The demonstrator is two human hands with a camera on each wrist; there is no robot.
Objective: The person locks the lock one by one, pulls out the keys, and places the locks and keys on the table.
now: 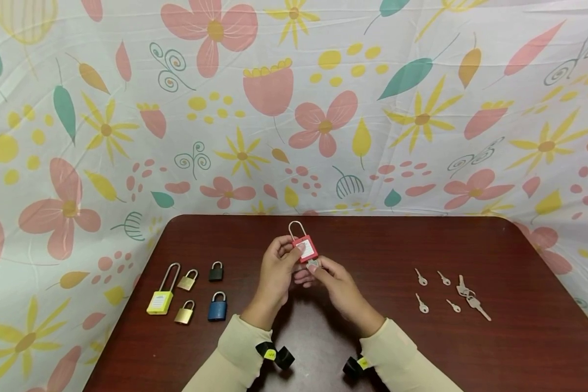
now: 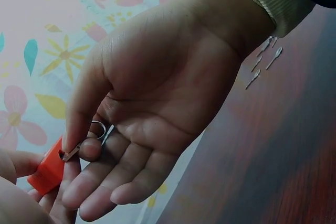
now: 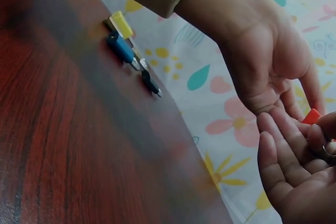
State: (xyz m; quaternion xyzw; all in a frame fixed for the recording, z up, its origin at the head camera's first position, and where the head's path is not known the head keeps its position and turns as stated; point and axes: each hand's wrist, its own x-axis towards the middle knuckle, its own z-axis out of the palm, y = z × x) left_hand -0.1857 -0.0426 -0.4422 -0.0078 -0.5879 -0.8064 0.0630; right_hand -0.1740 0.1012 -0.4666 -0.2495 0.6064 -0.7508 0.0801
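Note:
Over the middle of the table, my left hand (image 1: 275,269) grips a red padlock (image 1: 306,251) by its body, thumb across the white label. The padlock's long thin shackle points up and away from me. My right hand (image 1: 344,286) pinches a silver key (image 1: 313,263) between thumb and finger at the padlock's bottom end. In the left wrist view the key's blade meets the keyhole of the red body (image 2: 48,170), and a thin ring (image 2: 100,124) hangs from the key. The right hand's other fingers extend loosely beneath. In the right wrist view the hands largely hide the padlock.
On the left lie a yellow long-shackle padlock (image 1: 160,302), two brass padlocks (image 1: 187,283), a black padlock (image 1: 216,273) and a blue padlock (image 1: 217,311). Several loose keys (image 1: 422,307) and a joined pair of keys (image 1: 474,299) lie right. A floral cloth (image 1: 323,179) hangs behind the table (image 1: 372,239).

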